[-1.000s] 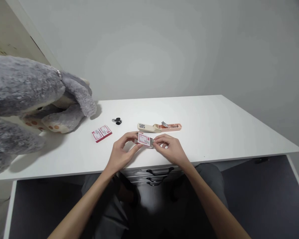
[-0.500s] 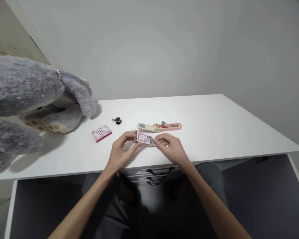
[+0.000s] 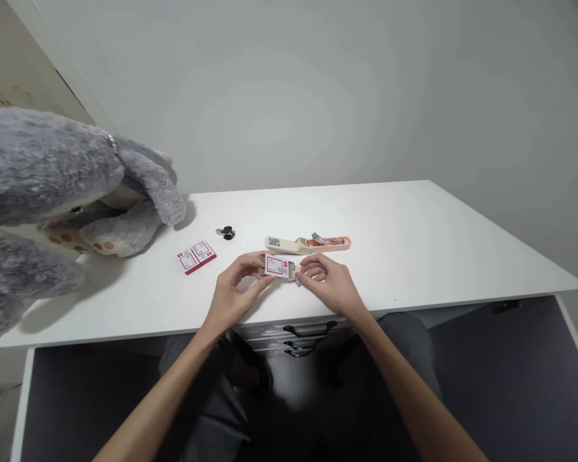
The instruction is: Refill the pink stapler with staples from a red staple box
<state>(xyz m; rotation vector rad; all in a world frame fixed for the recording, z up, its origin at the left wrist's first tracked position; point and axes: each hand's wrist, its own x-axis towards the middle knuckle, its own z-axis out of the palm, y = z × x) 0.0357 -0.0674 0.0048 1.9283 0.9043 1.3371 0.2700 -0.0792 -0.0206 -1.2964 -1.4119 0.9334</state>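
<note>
Left hand (image 3: 231,294) and right hand (image 3: 331,283) pinch staple box (image 3: 277,265), just inside table (image 3: 438,269) front edge, stapler (image 3: 308,243) close behind

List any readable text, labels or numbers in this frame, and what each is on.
No text is legible.
Label on the small red-and-white cardboard box, held between left hand and right hand: too blurred to read.
Print on the second red-and-white box, lying on the white table: too small to read.
The beige-and-pink stapler: no legible marking.
</note>
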